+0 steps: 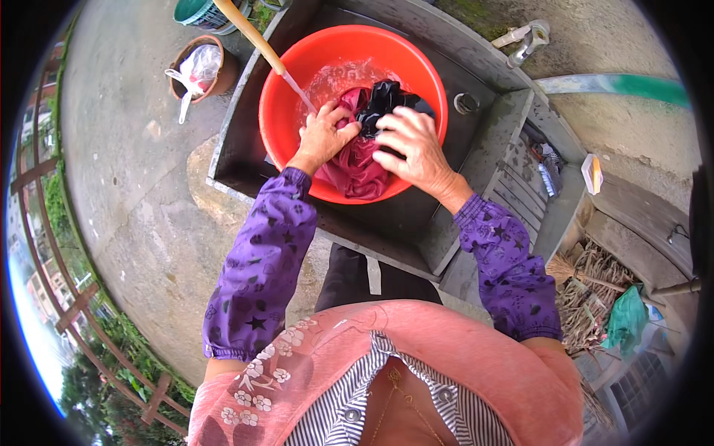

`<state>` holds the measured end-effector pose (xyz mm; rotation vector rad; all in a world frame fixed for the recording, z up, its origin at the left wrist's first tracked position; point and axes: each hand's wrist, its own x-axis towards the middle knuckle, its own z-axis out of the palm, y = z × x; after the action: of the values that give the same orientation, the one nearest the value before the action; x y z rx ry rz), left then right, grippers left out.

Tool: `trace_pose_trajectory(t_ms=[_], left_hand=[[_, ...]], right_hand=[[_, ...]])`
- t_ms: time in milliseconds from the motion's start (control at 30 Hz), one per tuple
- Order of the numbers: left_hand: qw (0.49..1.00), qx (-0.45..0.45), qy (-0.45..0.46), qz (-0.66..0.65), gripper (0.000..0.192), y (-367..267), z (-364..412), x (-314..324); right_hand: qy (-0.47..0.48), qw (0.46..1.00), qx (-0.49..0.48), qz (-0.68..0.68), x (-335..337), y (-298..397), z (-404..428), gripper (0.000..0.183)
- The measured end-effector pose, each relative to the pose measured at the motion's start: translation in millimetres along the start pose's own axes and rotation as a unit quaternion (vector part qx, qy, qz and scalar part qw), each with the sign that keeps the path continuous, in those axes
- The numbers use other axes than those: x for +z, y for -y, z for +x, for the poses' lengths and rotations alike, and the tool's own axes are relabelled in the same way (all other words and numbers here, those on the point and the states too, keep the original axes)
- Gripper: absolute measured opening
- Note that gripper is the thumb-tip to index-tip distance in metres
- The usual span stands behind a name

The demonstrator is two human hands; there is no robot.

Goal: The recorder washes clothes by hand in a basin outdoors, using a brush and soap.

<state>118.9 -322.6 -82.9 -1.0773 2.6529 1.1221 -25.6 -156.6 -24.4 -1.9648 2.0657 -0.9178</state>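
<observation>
A round red plastic basin (430, 83) stands in a grey washing trough (474, 131). Water runs into it from a yellowish hose (251, 33), and the surface is stirred near the far wall. Wet dark red cloth (357, 170) lies bunched in the basin, with a shiny black cloth (385, 100) on its far right part. My left hand (326, 136) rests on the red cloth beside the stream; its fingertips are partly hidden, so the grip is unclear. My right hand (415, 148), slightly blurred, is over the black cloth with fingers spread.
A metal tap (530, 42) juts out behind the trough. On the trough's ribbed side part lies a brush (549, 178). A soap dish (592, 174) sits at the right. Left of the trough stand a pot with a plastic bag (203, 64) and a green bucket (192, 12).
</observation>
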Motion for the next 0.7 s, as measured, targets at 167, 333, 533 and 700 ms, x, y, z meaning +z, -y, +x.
trace_pose_trajectory(t_ms=[167,333,533,700], left_hand=[[0.991,-0.008,-0.081,0.106,0.059,-19,-58,39],[0.98,-0.067,-0.056,0.179,0.062,-7,-17,59],[0.967,-0.107,-0.048,0.226,0.057,2,35,67],[0.963,-0.084,-0.18,0.181,0.043,37,77,66]], right_hand=[[0.132,0.965,0.228,0.013,66,-25,-4,0.07],[0.13,0.951,0.281,0.003,119,-54,20,0.061],[0.133,0.941,0.299,-0.091,147,-91,48,0.044],[0.207,0.932,0.279,-0.1,146,-111,115,0.03]])
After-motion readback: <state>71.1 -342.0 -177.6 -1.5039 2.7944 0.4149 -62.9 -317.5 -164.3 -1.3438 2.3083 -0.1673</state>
